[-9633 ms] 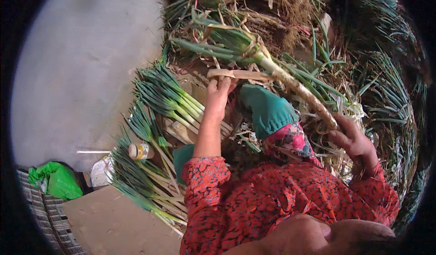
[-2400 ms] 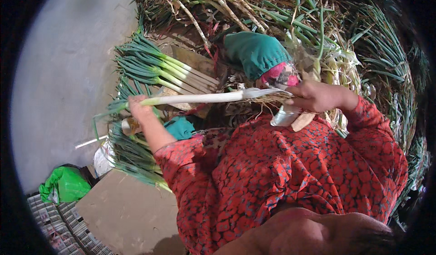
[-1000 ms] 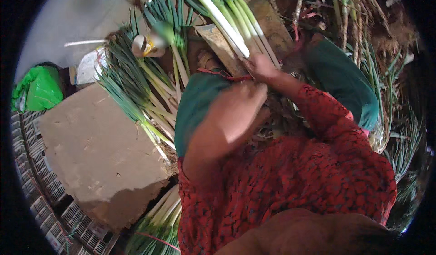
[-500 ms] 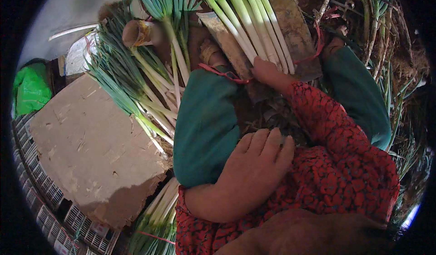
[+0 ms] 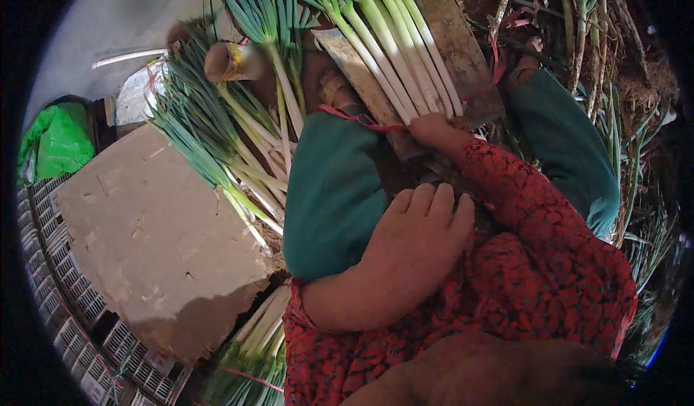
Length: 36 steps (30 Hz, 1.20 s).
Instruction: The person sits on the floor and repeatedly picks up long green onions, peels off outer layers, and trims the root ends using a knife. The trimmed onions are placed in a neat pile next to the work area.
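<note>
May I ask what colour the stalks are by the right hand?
White stalks, best seen in the head view.

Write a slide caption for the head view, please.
Right hand at the white ends of green onions, left hand before a red shirt.

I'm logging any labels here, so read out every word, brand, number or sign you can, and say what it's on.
Nothing here can be read.
Round container: yellow and white markings, too blurred to read.
Slatted crates: pale label-like patches, too small to read.
Green bag: no print I can make out.
Green onions: no label seen.
</note>
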Available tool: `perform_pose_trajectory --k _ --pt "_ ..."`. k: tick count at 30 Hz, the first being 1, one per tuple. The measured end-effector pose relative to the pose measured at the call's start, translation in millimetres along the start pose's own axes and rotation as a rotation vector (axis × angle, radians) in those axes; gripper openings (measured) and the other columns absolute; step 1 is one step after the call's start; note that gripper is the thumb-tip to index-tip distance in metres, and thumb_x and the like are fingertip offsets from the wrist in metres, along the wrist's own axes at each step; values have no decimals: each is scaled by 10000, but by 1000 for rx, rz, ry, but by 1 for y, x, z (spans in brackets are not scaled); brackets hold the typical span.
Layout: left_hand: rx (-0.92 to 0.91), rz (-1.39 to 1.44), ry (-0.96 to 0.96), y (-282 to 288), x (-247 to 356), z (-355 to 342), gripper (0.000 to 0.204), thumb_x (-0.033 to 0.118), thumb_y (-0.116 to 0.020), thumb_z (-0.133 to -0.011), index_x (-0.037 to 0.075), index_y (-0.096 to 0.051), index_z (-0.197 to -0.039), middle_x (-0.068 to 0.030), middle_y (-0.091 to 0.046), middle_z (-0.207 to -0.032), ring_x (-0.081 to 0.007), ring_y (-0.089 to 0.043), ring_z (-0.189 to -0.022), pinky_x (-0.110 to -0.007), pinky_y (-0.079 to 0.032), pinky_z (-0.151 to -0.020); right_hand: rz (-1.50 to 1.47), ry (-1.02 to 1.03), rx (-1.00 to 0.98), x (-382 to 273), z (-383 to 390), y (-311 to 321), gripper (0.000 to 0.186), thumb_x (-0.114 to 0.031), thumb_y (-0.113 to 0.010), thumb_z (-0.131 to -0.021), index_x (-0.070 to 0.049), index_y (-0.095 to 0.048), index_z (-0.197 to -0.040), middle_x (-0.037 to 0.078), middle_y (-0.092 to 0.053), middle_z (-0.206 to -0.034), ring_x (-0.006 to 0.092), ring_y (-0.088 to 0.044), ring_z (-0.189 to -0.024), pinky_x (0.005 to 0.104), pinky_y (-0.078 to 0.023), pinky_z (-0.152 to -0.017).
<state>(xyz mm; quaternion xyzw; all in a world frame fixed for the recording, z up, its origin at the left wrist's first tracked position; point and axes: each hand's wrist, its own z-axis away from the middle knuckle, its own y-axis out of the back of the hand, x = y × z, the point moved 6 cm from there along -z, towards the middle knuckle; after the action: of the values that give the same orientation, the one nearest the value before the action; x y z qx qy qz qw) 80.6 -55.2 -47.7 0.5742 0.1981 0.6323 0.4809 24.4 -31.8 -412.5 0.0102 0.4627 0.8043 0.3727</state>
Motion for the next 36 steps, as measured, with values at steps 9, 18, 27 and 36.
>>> perform_pose_trajectory --k 9,18,27,36 --pt "-18 -35 -44 0 9 -20 376 196 -559 -702 4 -489 -1017 -147 -498 -965 -275 -492 -894 -350 -416 -753 -433 193 3 35 8 54 329 -303 -478 -809 -30 -558 -974 193 -586 -863 343 -568 -811 412 -445 -706" --pt "-131 -54 55 7 8 -35 427 186 -597 -714 24 -468 -1087 -151 -484 -1070 -309 -481 -972 -386 -400 -820 -341 -563 555 292 131 239 321 -356 -443 -817 -115 -545 -1004 136 -599 -853 341 -568 -778 440 -456 -682" --pt "-179 -57 131 -3 13 -63 394 159 -591 -730 25 -477 -1083 -165 -502 -1071 -333 -484 -968 -391 -394 -834 -148 -972 781 371 237 208 623 -526 -516 -723 -21 -449 -1081 194 -558 -992 337 -544 -924 431 -442 -763" --pt "-137 -79 73 -11 32 -83 368 182 -569 -754 20 -484 -1074 -174 -520 -1039 -336 -506 -929 -381 -416 -796 104 -1017 735 374 244 189 478 -306 -591 -730 -39 -390 -1072 198 -563 -942 307 -576 -864 437 -468 -704"
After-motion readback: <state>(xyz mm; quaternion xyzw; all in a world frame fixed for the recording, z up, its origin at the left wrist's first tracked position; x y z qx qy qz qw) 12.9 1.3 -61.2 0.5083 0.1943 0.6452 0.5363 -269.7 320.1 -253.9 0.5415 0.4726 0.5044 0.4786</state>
